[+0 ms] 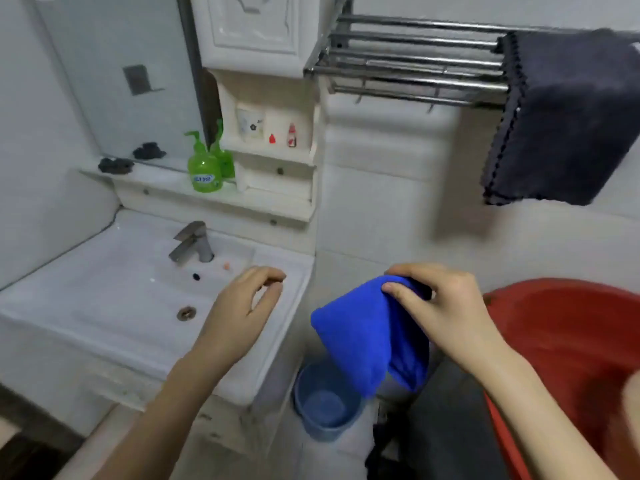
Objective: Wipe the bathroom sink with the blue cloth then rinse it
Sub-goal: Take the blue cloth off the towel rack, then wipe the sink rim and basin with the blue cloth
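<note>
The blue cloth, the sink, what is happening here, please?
A person stands beside a white sink. The right hand pinches a blue cloth by its top, so it hangs over a blue bucket, off to the sink's right. The left hand hovers empty above the sink's right edge. Wiping has not begun.

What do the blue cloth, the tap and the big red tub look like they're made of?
The blue cloth looks like soft microfibre or terry: fuzzy, matte, draping limply from the right hand. The tap seems to be metal with a dull grey sheen. The red tub is probably plastic: smooth, evenly coloured, slightly glossy.
</note>
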A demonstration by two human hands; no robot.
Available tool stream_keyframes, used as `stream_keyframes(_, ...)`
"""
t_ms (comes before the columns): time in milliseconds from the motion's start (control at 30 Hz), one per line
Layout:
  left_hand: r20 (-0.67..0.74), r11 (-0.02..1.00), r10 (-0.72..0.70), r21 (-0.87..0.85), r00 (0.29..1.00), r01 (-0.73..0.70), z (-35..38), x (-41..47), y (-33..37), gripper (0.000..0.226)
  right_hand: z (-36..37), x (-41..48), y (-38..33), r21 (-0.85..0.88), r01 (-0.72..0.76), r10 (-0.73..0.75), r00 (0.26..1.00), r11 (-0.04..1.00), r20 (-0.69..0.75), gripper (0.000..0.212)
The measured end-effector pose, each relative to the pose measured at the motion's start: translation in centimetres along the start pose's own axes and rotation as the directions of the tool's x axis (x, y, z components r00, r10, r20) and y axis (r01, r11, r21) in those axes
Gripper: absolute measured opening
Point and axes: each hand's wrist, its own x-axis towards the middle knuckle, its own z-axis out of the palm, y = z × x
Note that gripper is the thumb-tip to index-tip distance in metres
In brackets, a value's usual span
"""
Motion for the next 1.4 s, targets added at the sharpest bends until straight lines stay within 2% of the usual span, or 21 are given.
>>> stream_keyframes(133,0.081,0.954,-0.3,0.002,0.951,0.301,2.6,-11.8,-4.9,0.03,6.7,-8.0,1.0,0.152,-0.297,0.261,0.94,0.943,0.219,0.009)
stream_keyframes(233,0.121,0.856,-0.516,0.042,0.848,0.515,3.0,-20.2,-7.0,0.014,11.1,-13.5,0.6,0.193,-0.438,0.367,0.875,0.878,0.317,0.01)
stream_keyframes(300,0.132,0.784,-0.62,0.081,0.773,0.615,2.8,-25.1,-7.8,0.017,13.8,-16.5,0.0,0.187,-0.501,0.413,0.834,0.845,0.367,0.012)
stream_keyframes(367,0.118,0.703,-0.712,0.104,0.693,0.704,2.2,-29.2,-8.2,0.019,15.9,-18.6,-0.7,0.187,-0.572,0.463,0.783,0.799,0.416,0.006)
stream_keyframes(433,0.075,0.639,-0.77,0.081,0.634,0.765,1.3,-32.5,-8.0,0.019,17.4,-19.8,-1.8,0.18,-0.601,0.47,0.748,0.778,0.468,0.006)
stream_keyframes(600,-0.148,0.547,-0.831,-0.039,0.536,0.836,-2.4,-37.9,-6.8,0.015,20.7,-20.4,-7.1,0.255,-0.626,0.379,0.695,0.737,0.612,0.006)
stream_keyframes(700,-0.271,0.509,-0.84,-0.094,0.47,0.856,-4.7,-40.8,-6.5,0.015,23.0,-20.5,-10.8,0.295,-0.579,0.257,0.684,0.76,0.683,0.007)
stream_keyframes(800,-0.356,0.469,-0.848,-0.156,0.393,0.869,-7.1,-44.4,-6.2,0.014,25.2,-20.9,-14.9,0.341,-0.528,0.141,0.675,0.778,0.724,0.019)
stream_keyframes(900,-0.375,0.393,-0.879,-0.215,0.296,0.894,-9.2,-49.5,-6.1,0.015,27.5,-21.8,-18.5,0.346,-0.474,0.065,0.658,0.809,0.75,0.023)
stream_keyframes(1033,-0.347,0.218,-0.93,-0.254,0.122,0.942,-12.4,-56.9,-5.7,0.021,30.5,-23.3,-23.0,0.295,-0.406,0.027,0.624,0.865,0.781,0.029)
stream_keyframes(1167,-0.312,0.095,-0.95,-0.308,-0.006,0.947,-15.2,-61.9,-5.9,0.021,33.6,-24.3,-26.5,0.265,-0.419,0.036,0.587,0.868,0.809,0.022)
stream_keyframes(1233,-0.31,0.07,-0.95,-0.324,-0.036,0.943,-16.5,-62.9,-6.7,0.013,35.3,-24.4,-28.1,0.247,-0.416,0.038,0.568,0.875,0.822,0.013)
stream_keyframes(1300,-0.33,0.072,-0.943,-0.324,-0.041,0.943,-17.8,-62.9,-8.0,0.017,37.2,-23.9,-29.7,0.233,-0.445,0.055,0.546,0.865,0.836,0.004)
stream_keyframes(1400,-0.351,0.101,-0.936,-0.342,-0.027,0.934,-20.1,-61.3,-10.3,0.013,39.9,-22.1,-31.8,0.256,-0.446,0.036,0.549,0.858,0.835,0.005)
